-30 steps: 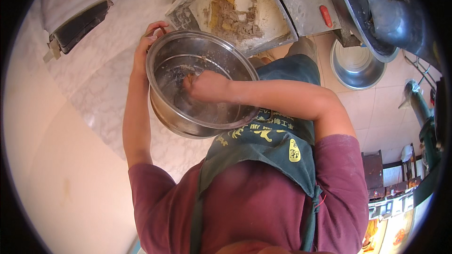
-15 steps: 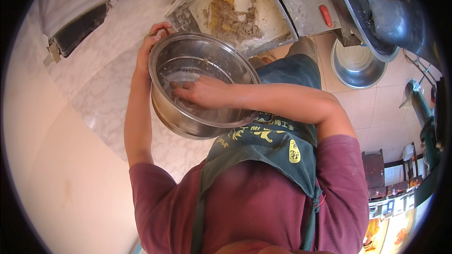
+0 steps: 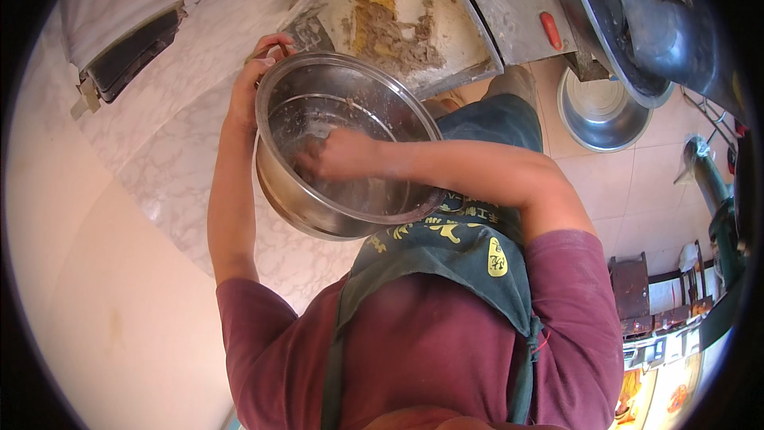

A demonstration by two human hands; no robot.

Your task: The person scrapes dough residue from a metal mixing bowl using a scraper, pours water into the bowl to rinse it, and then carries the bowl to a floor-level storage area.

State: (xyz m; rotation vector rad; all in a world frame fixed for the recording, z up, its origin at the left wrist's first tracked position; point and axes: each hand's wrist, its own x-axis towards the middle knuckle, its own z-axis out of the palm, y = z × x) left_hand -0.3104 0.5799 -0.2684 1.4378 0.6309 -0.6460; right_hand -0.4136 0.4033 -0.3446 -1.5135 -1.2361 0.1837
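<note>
A deep stainless steel basin (image 3: 306, 205) is tilted in front of my body, its mouth turned up and toward the right. My left hand (image 3: 261, 72) grips its rim at the far left, fingers wrapped over the edge. Inside the basin is my right hand (image 3: 344, 154), low against the inner wall, with its fingers smeared by motion. Pale residue and small specks cling to the metal around it. Whether those fingers hold anything I cannot make out.
Beyond the basin stands a tray (image 3: 487, 46) with white powder, yellow meal and a greyish-brown crumbly mass (image 3: 398, 38). To its right lies a red object (image 3: 550, 29) on a worktop. Another metal basin (image 3: 605, 115) sits lower right, near large dark metal equipment (image 3: 676, 24).
My right fingers have curled downward and blurred, where they were stretched out before. The basin has shifted very slightly to the right, my left hand still on its rim.
</note>
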